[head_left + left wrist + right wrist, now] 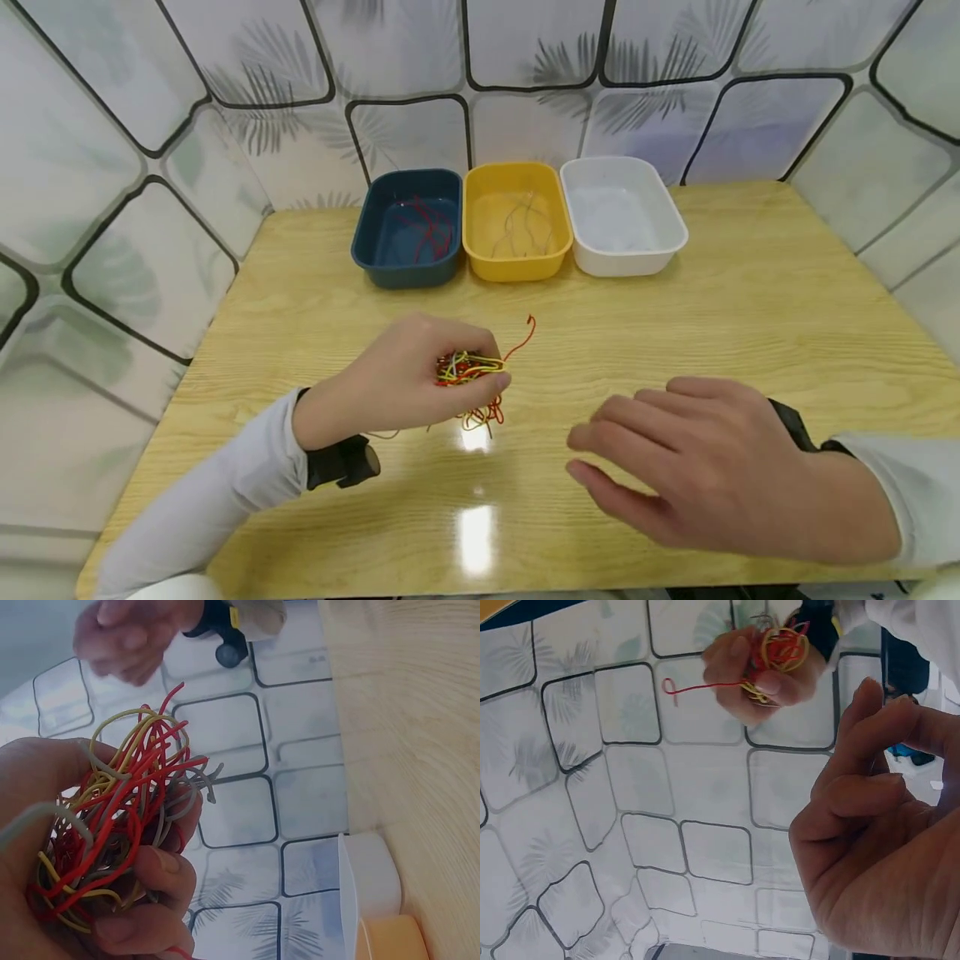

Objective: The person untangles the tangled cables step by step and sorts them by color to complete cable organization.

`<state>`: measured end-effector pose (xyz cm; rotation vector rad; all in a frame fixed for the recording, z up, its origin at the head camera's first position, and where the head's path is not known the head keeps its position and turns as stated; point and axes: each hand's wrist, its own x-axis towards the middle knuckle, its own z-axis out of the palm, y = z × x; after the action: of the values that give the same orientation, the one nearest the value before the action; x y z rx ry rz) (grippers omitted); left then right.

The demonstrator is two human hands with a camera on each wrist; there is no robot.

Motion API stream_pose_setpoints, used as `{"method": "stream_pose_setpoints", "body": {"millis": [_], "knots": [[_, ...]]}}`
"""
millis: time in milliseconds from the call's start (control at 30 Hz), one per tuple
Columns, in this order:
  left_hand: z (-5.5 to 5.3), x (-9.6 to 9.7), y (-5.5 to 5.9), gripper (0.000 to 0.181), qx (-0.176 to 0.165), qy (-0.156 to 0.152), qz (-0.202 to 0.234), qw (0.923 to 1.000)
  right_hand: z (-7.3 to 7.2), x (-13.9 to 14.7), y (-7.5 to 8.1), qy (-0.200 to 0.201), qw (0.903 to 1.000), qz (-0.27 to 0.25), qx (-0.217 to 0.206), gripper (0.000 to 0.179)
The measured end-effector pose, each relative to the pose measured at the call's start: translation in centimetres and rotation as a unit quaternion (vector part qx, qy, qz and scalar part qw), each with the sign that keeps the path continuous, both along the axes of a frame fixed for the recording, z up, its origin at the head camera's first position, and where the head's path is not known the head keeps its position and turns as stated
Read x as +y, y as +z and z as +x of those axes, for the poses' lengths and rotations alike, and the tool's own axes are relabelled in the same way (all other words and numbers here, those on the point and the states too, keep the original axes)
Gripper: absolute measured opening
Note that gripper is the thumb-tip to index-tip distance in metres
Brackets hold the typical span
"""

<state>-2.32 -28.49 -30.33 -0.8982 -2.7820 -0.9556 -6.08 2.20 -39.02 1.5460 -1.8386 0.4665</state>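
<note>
From my head view, I have the left hand closed around a tangled bundle of thin red, yellow and grey strands, its fingers and thumb curled about it. The bundle is in that hand's grasp over the pale wood-grain table, on the near side of the boxes; I cannot tell whether its lower loops touch the tabletop. One red strand pokes out past the fingers toward the boxes, hooked at its tip.

My right hand is near the bundle but apart from it, fingers loosely bent, gripping nothing; my right wrist view shows the palm bare.

At the table's far side I see three rounded rectangular boxes side by side: a dark blue one with red strands inside, a yellow one in the middle with thin, pale strands lying in it, and a white one on the right.
</note>
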Motion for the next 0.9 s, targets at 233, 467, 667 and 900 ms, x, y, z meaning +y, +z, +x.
{"method": "stream_pose_setpoints", "body": {"millis": [233,467,667,900], "knots": [[-0.5,0.9,-0.5,0.008,0.019,-0.080,0.000,0.9966,-0.2,-4.9,9.1,-0.032,0.9993,0.016,0.011,0.039],[-1.0,1.6,-0.5,0.010,0.050,-0.100,-0.005,0.9938,-2.5,-4.8,7.3,-0.011,0.9994,0.030,-0.011,0.030],[-1.9,1.4,-0.9,0.008,0.028,-0.072,-0.008,0.9970,-3.2,-3.9,7.0,-0.027,0.9976,0.044,-0.046,0.031],[-2.4,1.0,-1.4,0.011,-0.003,-0.052,-0.019,0.9985,-3.8,-2.7,7.0,-0.040,0.9939,0.071,-0.075,0.028]]}}
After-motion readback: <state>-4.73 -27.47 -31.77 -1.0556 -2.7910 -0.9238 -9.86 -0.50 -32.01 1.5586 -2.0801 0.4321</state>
